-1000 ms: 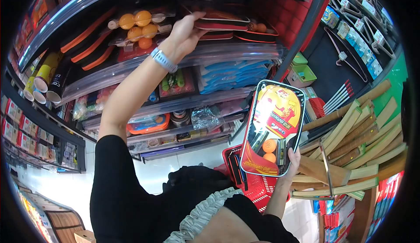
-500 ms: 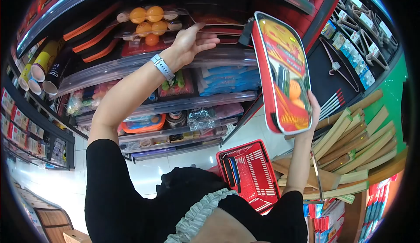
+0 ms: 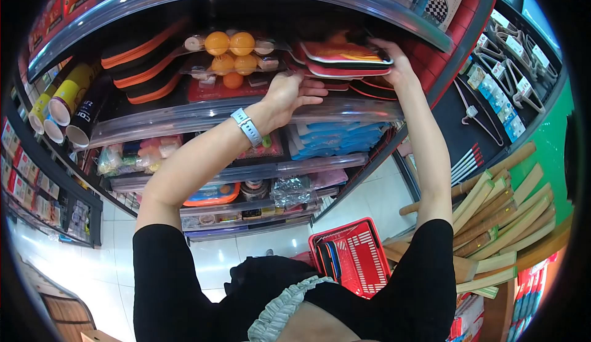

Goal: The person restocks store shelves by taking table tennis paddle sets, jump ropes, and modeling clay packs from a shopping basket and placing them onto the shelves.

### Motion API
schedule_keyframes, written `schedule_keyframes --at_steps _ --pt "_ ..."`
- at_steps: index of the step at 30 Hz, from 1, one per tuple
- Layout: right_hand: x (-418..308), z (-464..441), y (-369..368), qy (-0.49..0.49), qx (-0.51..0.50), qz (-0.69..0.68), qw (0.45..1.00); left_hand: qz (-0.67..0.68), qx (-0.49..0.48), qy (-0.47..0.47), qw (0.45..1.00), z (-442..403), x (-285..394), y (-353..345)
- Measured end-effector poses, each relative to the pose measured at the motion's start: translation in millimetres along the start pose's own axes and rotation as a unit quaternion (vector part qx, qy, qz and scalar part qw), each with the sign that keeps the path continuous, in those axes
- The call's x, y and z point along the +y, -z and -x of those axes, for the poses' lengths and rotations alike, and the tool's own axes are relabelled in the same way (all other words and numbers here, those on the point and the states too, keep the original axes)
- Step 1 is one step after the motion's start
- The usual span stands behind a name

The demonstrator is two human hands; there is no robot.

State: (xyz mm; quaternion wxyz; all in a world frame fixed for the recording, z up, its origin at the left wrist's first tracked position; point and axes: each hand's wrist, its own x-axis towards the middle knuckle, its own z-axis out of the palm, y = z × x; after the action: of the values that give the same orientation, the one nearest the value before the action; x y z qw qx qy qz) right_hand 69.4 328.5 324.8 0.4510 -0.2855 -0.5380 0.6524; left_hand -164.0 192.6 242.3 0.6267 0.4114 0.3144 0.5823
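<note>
The person's left hand point(image 3: 288, 98), below a pale wristwatch point(image 3: 246, 127), has its lower fingers extended and slightly apart at the front of the shelf point(image 3: 215, 115). Just beyond and to its right, the top racket case point(image 3: 351, 56) lies on the stack, long axis running side to side. The right hand point(image 3: 394, 62) is nearer, touching the case's right end; whether its fingers pinch cannot be told. Farther off, on the floor, sits a red basket point(image 3: 383, 268).
</note>
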Motion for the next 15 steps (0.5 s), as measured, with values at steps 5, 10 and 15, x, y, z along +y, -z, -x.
schedule_keyframes --at_steps 5,10,15 --pt "18.8 -26.4 -4.9 0.033 0.108 0.145 0.983 0.006 0.0 -0.006 1.0 -1.5 2.2 0.8" --pt "24.5 -38.1 -7.2 0.033 0.085 0.205 0.974 0.011 0.015 -0.016 1.0 -3.2 -1.4 1.2" --pt "33.1 -50.3 -6.6 0.054 0.077 0.223 0.97 0.027 0.04 -0.034 0.998 -2.3 -2.9 -4.2"
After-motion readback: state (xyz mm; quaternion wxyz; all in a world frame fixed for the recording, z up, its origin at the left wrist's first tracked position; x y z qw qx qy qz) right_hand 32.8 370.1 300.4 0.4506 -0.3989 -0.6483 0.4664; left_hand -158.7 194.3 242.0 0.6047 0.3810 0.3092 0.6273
